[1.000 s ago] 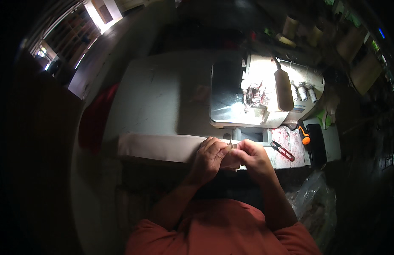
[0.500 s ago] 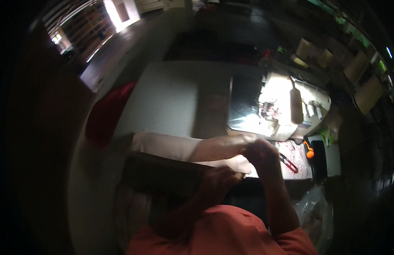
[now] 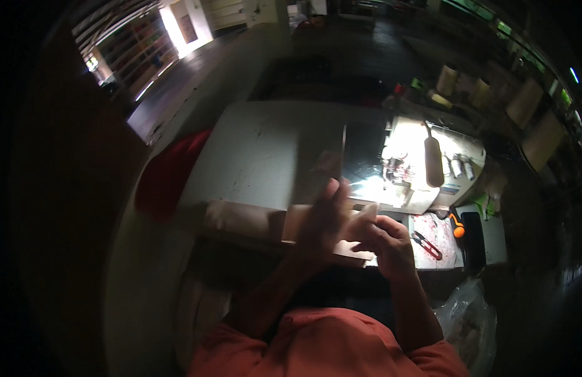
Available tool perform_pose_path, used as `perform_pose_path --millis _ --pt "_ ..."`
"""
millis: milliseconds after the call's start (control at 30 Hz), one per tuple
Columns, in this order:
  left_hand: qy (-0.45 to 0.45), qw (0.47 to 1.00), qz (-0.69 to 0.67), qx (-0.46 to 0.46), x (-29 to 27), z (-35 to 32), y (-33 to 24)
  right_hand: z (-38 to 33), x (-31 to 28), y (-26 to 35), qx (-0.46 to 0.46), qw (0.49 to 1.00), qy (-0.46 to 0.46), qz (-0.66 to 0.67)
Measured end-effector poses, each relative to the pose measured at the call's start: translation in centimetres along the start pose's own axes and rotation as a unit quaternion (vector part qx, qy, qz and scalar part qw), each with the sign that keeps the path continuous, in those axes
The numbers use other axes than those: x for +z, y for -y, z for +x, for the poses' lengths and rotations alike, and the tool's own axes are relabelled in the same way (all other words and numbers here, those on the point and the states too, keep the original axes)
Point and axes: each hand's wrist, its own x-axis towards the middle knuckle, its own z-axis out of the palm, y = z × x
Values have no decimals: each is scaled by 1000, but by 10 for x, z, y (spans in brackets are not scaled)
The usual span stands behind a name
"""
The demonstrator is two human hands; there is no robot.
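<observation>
A person in an orange shirt works at a dim sewing table (image 3: 253, 157); the left hand (image 3: 322, 217), blurred, lies with fingers stretched flat on a long strip of pale fabric (image 3: 241, 217) at the table's front edge; the right hand (image 3: 385, 242) curls closed, pinching the strip's right end; a lit sewing machine (image 3: 410, 169) stands just behind, red-handled snips (image 3: 427, 245) to its right.

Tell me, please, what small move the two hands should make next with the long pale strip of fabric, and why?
Probably lay the long pale strip of fabric flat again: the left hand is raised and blurred over it, the right hand pinches its end near the table edge, short of the lit sewing machine.
</observation>
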Motion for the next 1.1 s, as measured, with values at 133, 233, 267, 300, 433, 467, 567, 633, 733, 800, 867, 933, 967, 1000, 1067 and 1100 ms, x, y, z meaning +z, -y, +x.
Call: perform_pose_path --millis 133,233,267,300,433,467,567,633,733,800,867,933,967,1000,1067,1100 --pt "194 978 -73 -12 3 18 -48 -13 -20 9 23 996 17 83" --pt "243 962 -124 -27 1 20 -50 -15 -24 5 14 999 -15 -42" --pt "239 949 -197 -51 3 19 -42 -15 -26 4 -5 998 -1 -67" --pt "230 934 -263 -78 3 19 -33 -15 -25 5 -25 995 20 -92" --pt "307 750 -546 -214 3 44 -3 -18 -24 12 -17 993 75 -95" --pt "268 759 -548 -230 0 45 -10 -17 -26 13 -18 992 79 -101" --pt "291 786 -476 -267 -7 54 -10 -17 -28 12 -25 989 79 -121" --pt "250 789 -483 -284 -7 56 -13 -17 -21 16 -32 987 67 -146" --pt "237 790 -470 -315 -8 59 -17 -20 -15 25 -10 980 1 -200" --pt "227 789 -455 -344 -9 62 -23 -20 -12 29 -23 979 -6 -205" --pt "208 818 -436 -313 -4 63 -21 -18 -12 30 -33 980 -6 -197" --pt "202 836 -414 -300 0 66 -20 -16 -14 30 -39 983 -2 -178" --pt "205 840 -400 -303 1 70 -22 -14 -17 28 -30 987 -2 -155" --pt "208 845 -386 -306 3 75 -23 -10 -22 25 -23 991 -2 -132" --pt "176 911 -309 -211 20 79 -13 1 -35 15 -20 995 -14 -100" --pt "157 937 -266 -164 31 80 -6 9 -41 8 -24 995 -25 -91"
